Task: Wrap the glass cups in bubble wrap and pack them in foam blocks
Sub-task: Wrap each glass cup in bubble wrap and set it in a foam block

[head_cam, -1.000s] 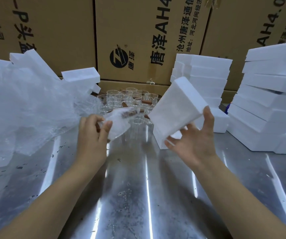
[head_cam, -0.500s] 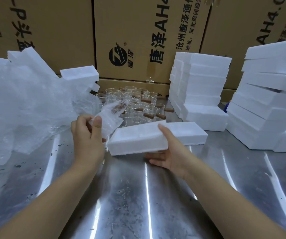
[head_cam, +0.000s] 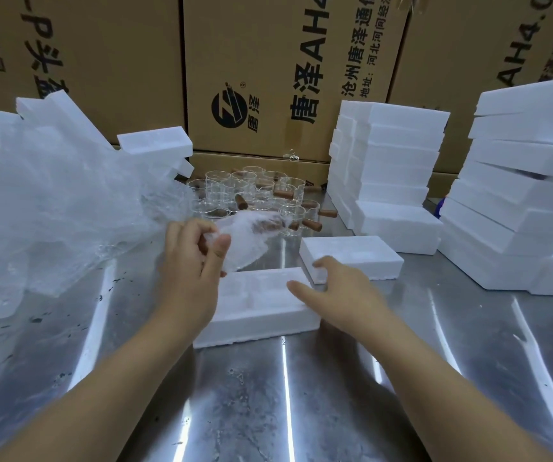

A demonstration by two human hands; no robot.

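Note:
My left hand (head_cam: pixel 191 261) holds a glass cup wrapped in bubble wrap (head_cam: pixel 246 238), tilted, just above the near foam block half (head_cam: pixel 258 308). That half lies flat on the metal table with its hollow side up. A second foam half (head_cam: pixel 351 255) lies just behind it to the right. My right hand (head_cam: pixel 338 291) rests with fingers spread between the two halves, touching both, gripping nothing. Several bare glass cups with wooden handles (head_cam: pixel 261 195) stand at the back of the table.
A big heap of bubble wrap (head_cam: pixel 45 215) fills the left side, with foam blocks (head_cam: pixel 155 145) behind it. Stacks of foam blocks stand at the back middle (head_cam: pixel 391 168) and right (head_cam: pixel 521 195). Cardboard boxes (head_cam: pixel 268 71) wall off the rear. The steel table (head_cam: pixel 268 395) stretches toward me.
My right hand brought the foam block down to the table, split it into two halves laid side by side, and let go. My left hand kept the wrapped cup and moved slightly right.

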